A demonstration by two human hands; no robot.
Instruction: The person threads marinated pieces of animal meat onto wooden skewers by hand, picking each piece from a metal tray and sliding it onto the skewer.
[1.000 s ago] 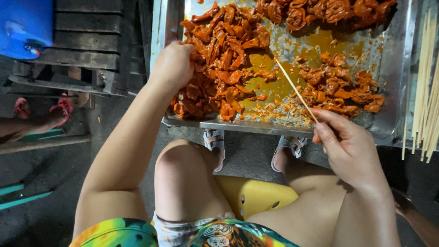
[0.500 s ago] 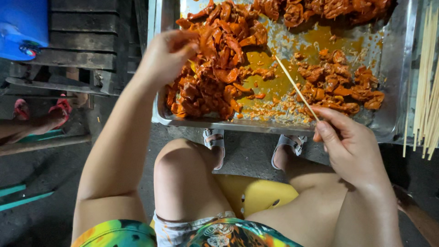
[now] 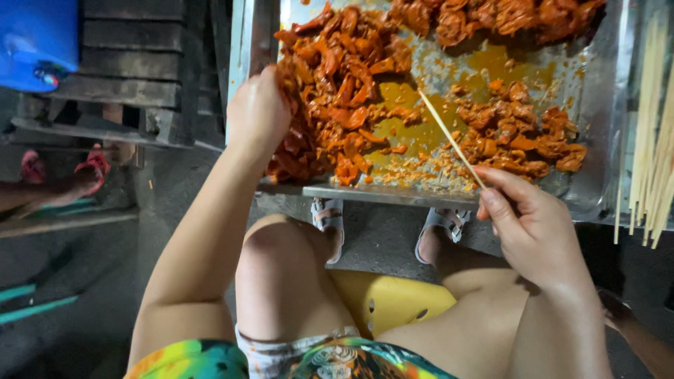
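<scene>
As we sit at near edge of shiny metal tray (image 3: 597, 119), left hand (image 3: 261, 112) pinches orange marinated meat pieces (image 3: 337, 98) by tray's left edge; right hand (image 3: 533, 224) grips thin bamboo skewer (image 3: 449, 137), tip angled over tray's middle, ready for threading.

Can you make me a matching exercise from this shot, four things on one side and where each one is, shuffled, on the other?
Things:
1. left hand
2. right hand
3. bundle of bamboo sticks
4. yellow stool

Places:
A. under the seated person, between the thighs
B. in the heap of orange marinated meat at the left of the metal tray
C. at the tray's near right corner, pinching a single skewer
D. lying along the right edge of the picture, beside the tray

Pairs: 1-B, 2-C, 3-D, 4-A
</scene>
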